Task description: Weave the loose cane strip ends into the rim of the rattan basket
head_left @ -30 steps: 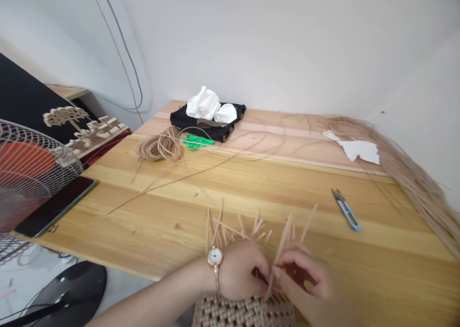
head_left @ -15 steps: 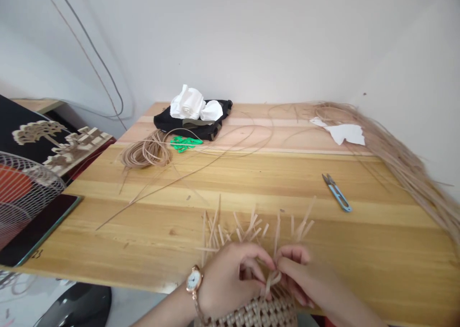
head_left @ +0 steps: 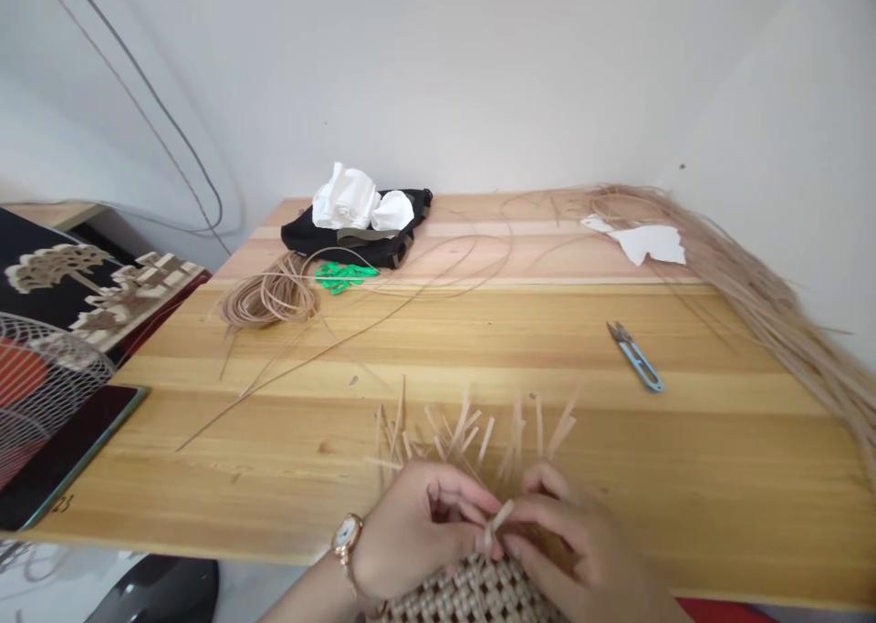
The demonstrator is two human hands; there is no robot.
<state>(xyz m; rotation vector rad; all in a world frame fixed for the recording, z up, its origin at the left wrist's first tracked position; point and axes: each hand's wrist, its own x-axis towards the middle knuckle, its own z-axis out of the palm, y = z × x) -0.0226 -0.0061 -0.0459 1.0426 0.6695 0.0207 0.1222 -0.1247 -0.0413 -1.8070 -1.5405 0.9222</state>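
Observation:
A woven piece of tan strips (head_left: 472, 591) is at the bottom centre, with loose strip ends standing up beyond the hands. My left hand (head_left: 428, 527), with a watch (head_left: 346, 534) at its wrist, pinches a folded strip (head_left: 490, 534) at the upper edge of the weave. Opposite it, my right hand (head_left: 571, 536) has its fingers closed together at the same strip, whose short end pokes up between the two hands. The palms hide part of the weave.
Blue-handled snips (head_left: 636, 358) lie right of centre. Coiled strips (head_left: 270, 293), green clips (head_left: 344, 277) and a black bag (head_left: 373, 251) with white tissue are at the back left. Long strips (head_left: 773, 304) line the right; a phone (head_left: 68, 454) sits left.
The strip's loop has been drawn smaller, and its end now sticks up to the right. My right hand has turned and shifted slightly left. The whole view has moved a little.

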